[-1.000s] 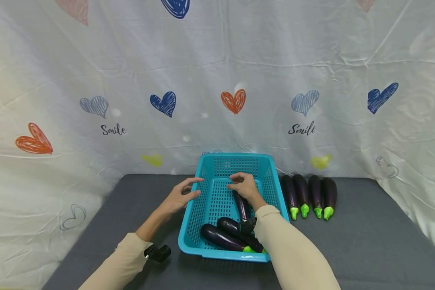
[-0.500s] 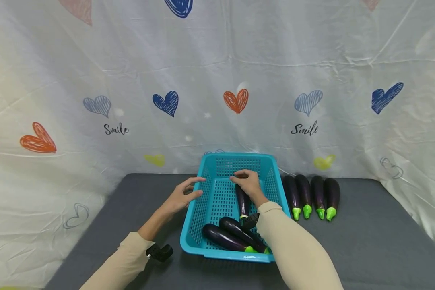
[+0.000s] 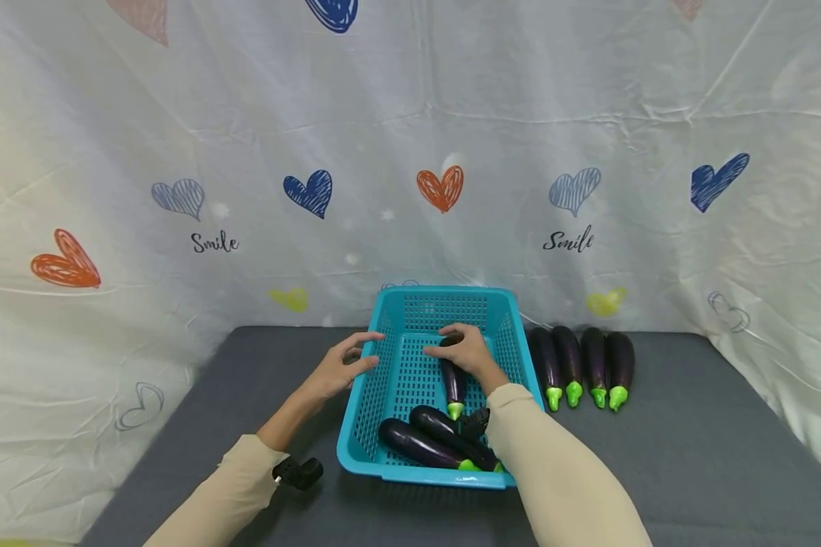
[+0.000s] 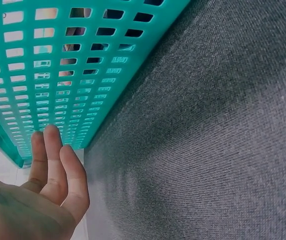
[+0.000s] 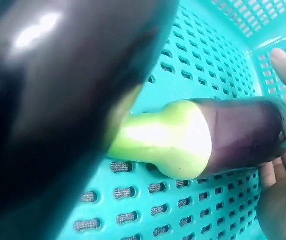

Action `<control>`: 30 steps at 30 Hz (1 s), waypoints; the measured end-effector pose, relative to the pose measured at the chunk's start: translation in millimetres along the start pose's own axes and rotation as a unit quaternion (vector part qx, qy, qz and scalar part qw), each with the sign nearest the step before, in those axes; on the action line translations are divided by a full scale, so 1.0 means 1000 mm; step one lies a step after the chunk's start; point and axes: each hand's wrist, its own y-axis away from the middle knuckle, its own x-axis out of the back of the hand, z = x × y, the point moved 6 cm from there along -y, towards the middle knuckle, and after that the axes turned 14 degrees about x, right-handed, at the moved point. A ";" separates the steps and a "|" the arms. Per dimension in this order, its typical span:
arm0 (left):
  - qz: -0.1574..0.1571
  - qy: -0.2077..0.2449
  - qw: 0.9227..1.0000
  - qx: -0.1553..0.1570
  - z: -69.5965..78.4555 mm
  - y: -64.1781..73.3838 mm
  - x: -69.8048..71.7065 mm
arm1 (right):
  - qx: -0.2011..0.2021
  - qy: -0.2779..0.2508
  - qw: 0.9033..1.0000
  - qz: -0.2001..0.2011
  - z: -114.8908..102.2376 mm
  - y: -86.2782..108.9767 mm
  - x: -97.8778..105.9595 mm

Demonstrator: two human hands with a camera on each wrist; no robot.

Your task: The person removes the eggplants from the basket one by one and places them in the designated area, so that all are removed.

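Note:
An eggplant [image 3: 454, 380] lies lengthwise inside the blue plastic basket [image 3: 425, 475], green stem toward the near side. My right hand [image 3: 470, 353] is around its far end. In the right wrist view the thumb [image 5: 284, 70] stands apart from the eggplant, while other fingers lie close along its opposite side. My left hand [image 3: 335, 372] is at the basket's left wall, fingers spread loosely, index finger and thumb at the rim. From the left wrist, its fingers [image 4: 53, 155] show relaxed outside the perforated wall. Two more eggplants, one in front [image 3: 420, 445] and one behind it [image 3: 451, 437], rest near the basket's front.
Several eggplants [image 3: 592, 365] stand in a row on the dark grey table [image 3: 683, 456], right of the basket, stems toward the near side. A white curtain [image 3: 383, 114] printed with hearts hangs behind the table.
The eggplant under my right hand has shifted slightly toward the far side and left. The right thumb has spread away from the index finger since half a second ago. The left hand stays at the rim.

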 end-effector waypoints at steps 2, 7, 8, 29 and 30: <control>0.000 0.001 1.000 -0.002 0.000 0.000 0.000 | -0.010 0.006 1.000 -0.005 0.001 0.001 0.001; 0.002 0.002 1.000 -0.008 0.000 0.000 0.001 | -0.017 0.006 1.000 0.003 0.002 0.001 0.002; 0.003 0.002 1.000 -0.007 0.000 0.000 0.001 | -0.016 0.005 1.000 0.008 0.002 0.001 0.002; -0.002 -0.009 1.000 -0.015 0.015 0.009 -0.001 | -0.033 -0.022 0.999 0.001 -0.005 -0.021 0.011; -0.002 -0.010 1.000 -0.015 0.015 0.009 -0.001 | -0.036 -0.028 0.999 -0.002 -0.007 -0.023 0.012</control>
